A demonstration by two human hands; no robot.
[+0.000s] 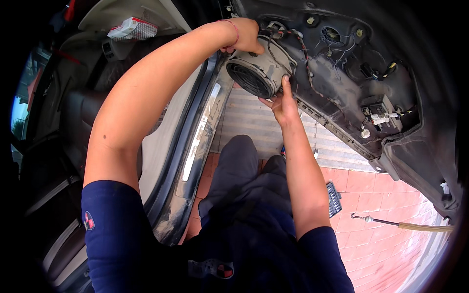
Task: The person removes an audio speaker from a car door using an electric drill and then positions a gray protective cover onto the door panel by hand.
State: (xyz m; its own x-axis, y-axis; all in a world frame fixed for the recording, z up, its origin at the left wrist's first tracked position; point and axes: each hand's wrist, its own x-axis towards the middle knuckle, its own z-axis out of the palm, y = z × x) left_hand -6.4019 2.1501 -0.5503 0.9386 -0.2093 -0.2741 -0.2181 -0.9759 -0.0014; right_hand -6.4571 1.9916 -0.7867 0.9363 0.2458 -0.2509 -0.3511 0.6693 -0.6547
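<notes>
A round door speaker (250, 78) with a dusty beige housing and a black ribbed face is at the front end of the stripped car door (337, 75). My left hand (245, 35) reaches over its top, fingers curled around the housing, some of them hidden behind it. From below, my right hand (284, 103) supports the lower right edge, thumb up along the side and fingers underneath. Thin wires (307, 56) run past the housing and along the door. Whether the speaker is still fastened to the door cannot be made out.
To the left is the door sill (202, 129), with the car's interior beyond. A latch cable (386, 222) sticks out from the door at right. On the red tiles (359, 193) lies a dark socket tray (334, 200). A white and red package (132, 29) rests on the dashboard.
</notes>
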